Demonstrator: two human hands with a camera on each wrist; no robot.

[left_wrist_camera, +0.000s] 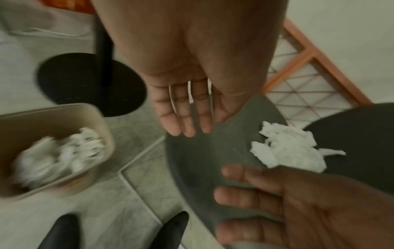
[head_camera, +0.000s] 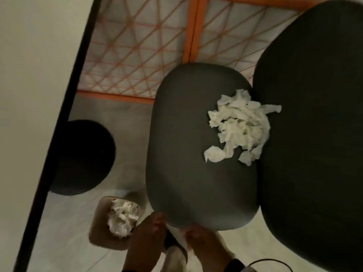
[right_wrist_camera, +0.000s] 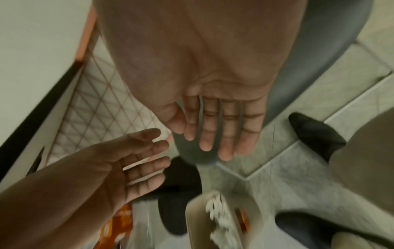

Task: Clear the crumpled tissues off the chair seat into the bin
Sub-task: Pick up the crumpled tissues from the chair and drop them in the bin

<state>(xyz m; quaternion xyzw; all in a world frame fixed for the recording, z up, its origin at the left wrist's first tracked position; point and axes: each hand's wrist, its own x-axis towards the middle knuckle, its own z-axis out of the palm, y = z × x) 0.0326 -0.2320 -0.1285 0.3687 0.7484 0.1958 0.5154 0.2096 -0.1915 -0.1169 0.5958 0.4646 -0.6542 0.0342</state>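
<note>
Your left hand (left_wrist_camera: 187,94) and right hand (right_wrist_camera: 215,107) both hang w/ fingers straight and relaxed, empty, at approx 6 o'clock in the head view, just off the chair seat's (head_camera: 188,173) near edge. Crumpled tissues (head_camera: 240,126) sit piled on the seat at approx 2 o'clock, up against the dark backrest (head_camera: 314,134). Bin (head_camera: 102,230) stands on the floor at 7 o'clock, beside the seat, w/ tissues already inside (head_camera: 122,217). Black round base (head_camera: 82,158) at 9 o'clock
</note>
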